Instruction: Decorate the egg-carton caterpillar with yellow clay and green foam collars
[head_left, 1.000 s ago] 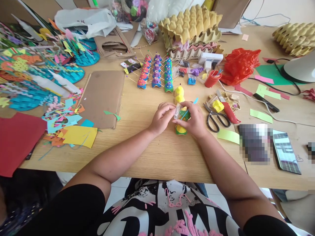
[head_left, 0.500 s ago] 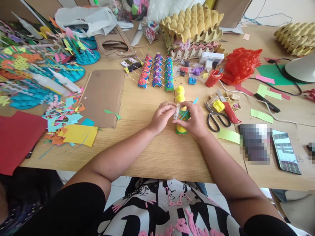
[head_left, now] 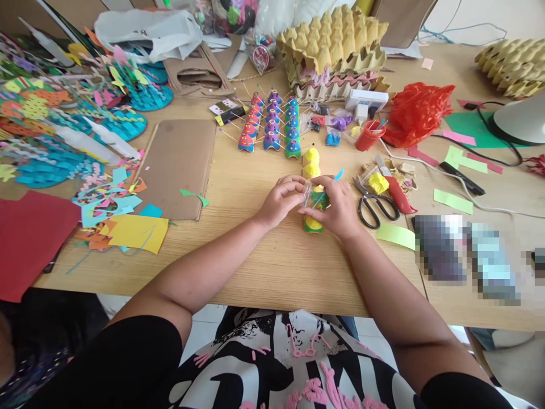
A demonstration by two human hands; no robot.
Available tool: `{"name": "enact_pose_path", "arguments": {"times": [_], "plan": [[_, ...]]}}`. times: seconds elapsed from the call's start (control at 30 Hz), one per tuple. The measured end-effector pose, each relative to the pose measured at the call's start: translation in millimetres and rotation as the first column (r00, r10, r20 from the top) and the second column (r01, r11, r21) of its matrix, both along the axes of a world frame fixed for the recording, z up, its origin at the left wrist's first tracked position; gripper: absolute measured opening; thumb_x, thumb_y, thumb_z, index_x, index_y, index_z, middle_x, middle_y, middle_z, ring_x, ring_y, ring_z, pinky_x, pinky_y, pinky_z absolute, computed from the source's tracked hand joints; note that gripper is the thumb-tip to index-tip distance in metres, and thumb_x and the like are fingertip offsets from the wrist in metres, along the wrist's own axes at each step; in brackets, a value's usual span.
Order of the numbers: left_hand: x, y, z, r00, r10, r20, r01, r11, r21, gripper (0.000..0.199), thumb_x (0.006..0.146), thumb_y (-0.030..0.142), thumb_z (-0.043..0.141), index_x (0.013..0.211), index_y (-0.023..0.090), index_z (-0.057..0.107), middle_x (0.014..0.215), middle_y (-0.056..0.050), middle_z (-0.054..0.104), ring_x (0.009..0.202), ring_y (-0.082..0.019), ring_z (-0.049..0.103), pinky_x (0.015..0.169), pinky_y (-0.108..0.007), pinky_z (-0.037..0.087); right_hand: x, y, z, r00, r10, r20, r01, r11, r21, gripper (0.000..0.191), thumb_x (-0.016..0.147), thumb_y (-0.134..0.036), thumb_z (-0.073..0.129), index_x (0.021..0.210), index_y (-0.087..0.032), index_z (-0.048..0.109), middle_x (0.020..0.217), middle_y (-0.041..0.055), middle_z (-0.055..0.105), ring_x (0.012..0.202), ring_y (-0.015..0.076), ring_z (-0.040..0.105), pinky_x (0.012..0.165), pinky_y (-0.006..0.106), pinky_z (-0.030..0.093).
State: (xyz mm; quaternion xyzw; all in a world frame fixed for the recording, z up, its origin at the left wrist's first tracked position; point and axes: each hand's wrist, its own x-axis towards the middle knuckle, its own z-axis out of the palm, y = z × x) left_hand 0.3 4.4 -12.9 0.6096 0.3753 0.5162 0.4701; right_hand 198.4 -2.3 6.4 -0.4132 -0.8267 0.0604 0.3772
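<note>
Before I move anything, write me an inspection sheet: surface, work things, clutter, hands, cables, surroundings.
Surface: wood-grained table, partly covered with craft materials.
Work things: yellow-and-green piece, partly hidden by the hands; three decorated bumpy strips stand behind it.
Clutter: scissors right of the hands, red plastic bag further back, paper scraps on the left.
Hands: left hand pinches a clear packet; right hand holds a slim blue tool.
Cables: white cable crosses the table's right side.
Surroundings: stacked egg trays at the back.
</note>
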Motion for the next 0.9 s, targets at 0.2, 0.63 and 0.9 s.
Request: {"name": "enact_pose_path", "arguments": {"times": [0.2, 0.63, 0.9], "plan": [[1.6, -0.4, -5.6, 0.998, 0.067, -0.002, -0.067, 0.996, 0.05, 0.018, 0.089, 0.041, 0.075, 0.084, 0.023, 0.076, 0.115, -0.008, 0.072, 0.122, -0.026, 0.064, 0.115, -0.045, 0.047, -1.0, -0.8, -0.5, 0.993, -0.007, -0.121, 0.009, 1.0, 0.018, 0.075, 0.082, -0.077, 0.075, 0.133, -0.025, 0.059, 0.122, 0.0146, 0.075, 0.11, 0.0354, 0.072, 0.098, 0.054, 0.058], [2.7, -10.5, 7.9, 0.871, 0.458, -0.176, -0.322, 0.805, 0.498, 0.027, 0.104, 0.049, 0.061, 0.096, 0.026, 0.073, 0.103, -0.006, 0.072, 0.107, -0.023, 0.064, 0.105, -0.044, 0.046, -11.2, -11.0, 4.3, 0.994, -0.031, -0.102, 0.044, 0.991, 0.123, 0.043, 0.101, -0.066, 0.057, 0.084, -0.026, 0.061, 0.075, 0.0042, 0.071, 0.073, 0.0246, 0.068, 0.072, 0.042, 0.051], [4.3, -14.2, 8.3, 0.848, 0.467, -0.249, -0.205, 0.723, 0.66, 0.013, 0.099, 0.039, 0.069, 0.094, 0.031, 0.077, 0.106, -0.007, 0.071, 0.118, -0.028, 0.055, 0.113, -0.048, 0.044, -13.5, -9.4, 3.3, 0.988, -0.107, -0.112, 0.107, 0.994, 0.0, 0.047, 0.097, -0.072, 0.059, 0.088, -0.026, 0.06, 0.082, 0.0055, 0.073, 0.079, 0.0248, 0.068, 0.075, 0.04, 0.051]]}}
